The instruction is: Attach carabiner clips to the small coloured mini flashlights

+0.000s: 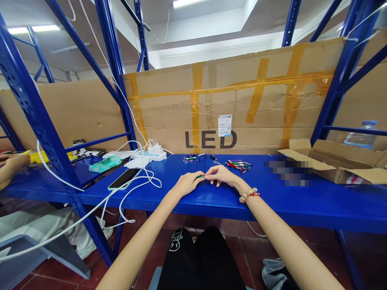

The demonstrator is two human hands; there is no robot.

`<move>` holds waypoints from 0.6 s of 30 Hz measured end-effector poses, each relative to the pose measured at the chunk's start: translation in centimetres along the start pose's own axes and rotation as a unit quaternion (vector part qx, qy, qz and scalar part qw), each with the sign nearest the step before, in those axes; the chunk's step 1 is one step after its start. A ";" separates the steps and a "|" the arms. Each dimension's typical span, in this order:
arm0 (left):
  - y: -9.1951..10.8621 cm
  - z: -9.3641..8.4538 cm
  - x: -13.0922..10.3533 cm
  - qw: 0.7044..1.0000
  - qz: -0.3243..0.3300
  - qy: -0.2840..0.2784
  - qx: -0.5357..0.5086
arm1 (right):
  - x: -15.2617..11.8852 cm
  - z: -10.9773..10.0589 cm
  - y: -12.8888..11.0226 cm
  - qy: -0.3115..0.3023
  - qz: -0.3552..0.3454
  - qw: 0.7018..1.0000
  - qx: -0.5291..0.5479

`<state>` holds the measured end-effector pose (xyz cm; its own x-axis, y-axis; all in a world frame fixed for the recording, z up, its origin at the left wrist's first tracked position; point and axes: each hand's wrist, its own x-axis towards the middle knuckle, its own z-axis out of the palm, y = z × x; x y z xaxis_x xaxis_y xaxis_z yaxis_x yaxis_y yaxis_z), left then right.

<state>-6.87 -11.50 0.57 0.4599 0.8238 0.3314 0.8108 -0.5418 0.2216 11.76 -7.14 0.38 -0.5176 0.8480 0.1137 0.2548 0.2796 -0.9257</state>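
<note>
Two hands meet above the blue table (272,203), and between their fingertips we see a small green stick (200,176). It is in front of us, nearer than the dark pile (195,158) and the red pile (238,166). Our left hand (188,183) is closed round its left part, fingers over it; our right hand (221,175) pinches at its right end with thumb and forefinger, the other fingers loosely curled. We judge it light and stiff, perhaps smooth enough to roll or slip, and not very fragile. We would hold the body at the left and leave the right end to a fine pinch. Its long axis runs left to right, roughly along the table's front edge; which end is the tip, we cannot tell, as the fingers hide much of it
</note>
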 end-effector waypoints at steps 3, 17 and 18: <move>0.0 0.0 0.0 1.000 0.002 0.002 0.001 | -0.1 0.1 -0.1 0.001 -0.002 1.000 -0.003; 0.1 -0.1 0.0 1.000 0.004 -0.006 -0.006 | -0.1 0.1 -0.2 0.006 0.010 1.000 0.002; 0.1 -0.1 0.0 1.000 0.004 -0.007 -0.008 | 0.0 0.0 -0.1 0.007 0.010 1.000 0.002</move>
<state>-6.85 -11.56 0.67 0.4714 0.8214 0.3210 0.8008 -0.5511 0.2343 11.70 -7.20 0.45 -0.5016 0.8593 0.1002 0.2616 0.2610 -0.9292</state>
